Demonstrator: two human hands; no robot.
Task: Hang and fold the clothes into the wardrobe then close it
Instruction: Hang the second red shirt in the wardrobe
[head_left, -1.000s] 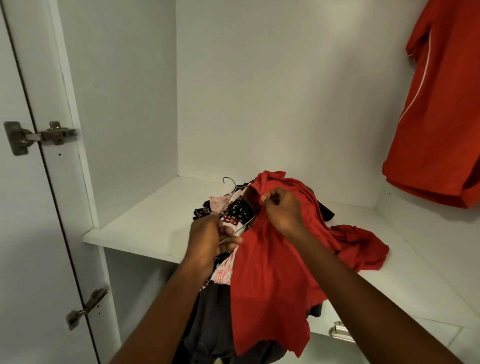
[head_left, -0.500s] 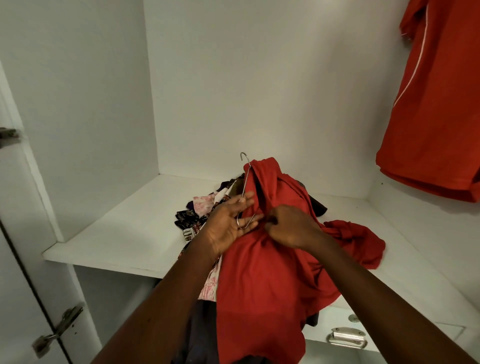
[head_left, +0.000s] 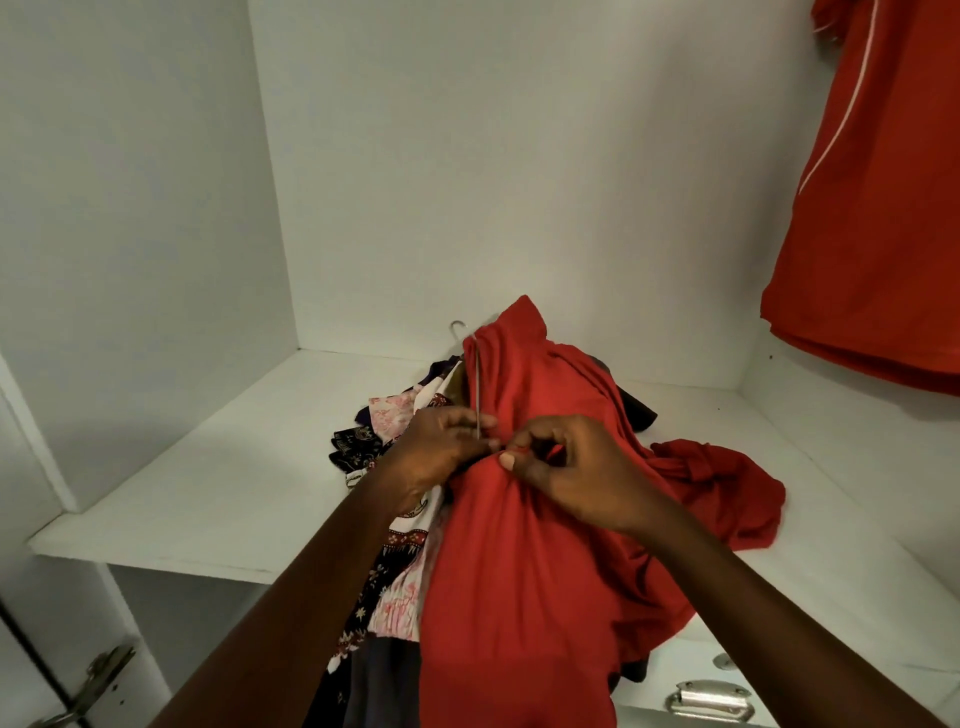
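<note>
At the front edge of the wardrobe shelf (head_left: 208, 493), head view: a red shirt (head_left: 519, 571) lies over a heap of clothes, with its lower part hanging past the shelf edge. A wire hanger (head_left: 475, 384) stands nearly upright against the shirt's left fold, hook uppermost.

Likely faults from here, as a judgement:
- The thin wire may snag the bunched cloth instead of passing through the neck opening, because the fabric is gathered tightly where the hands meet.
- The overhanging weight of the shirt may drag it, and the patterned garment (head_left: 395, 415) beneath it, off the shelf if either hold slackens.
- The hook may catch the patterned cloth when it is lifted.

The left hand (head_left: 441, 447) has its fingers (head_left: 467, 421) curled together, and the hanger's wire shaft appears to be clamped between them and the thumb. The right hand (head_left: 571, 473) has its fingers (head_left: 524, 460) closed in a pinch on a tuck of red cloth just beside the left hand, nearly touching it.

A second red garment (head_left: 883, 208) already hangs at the upper right, well apart from the hands.
</note>
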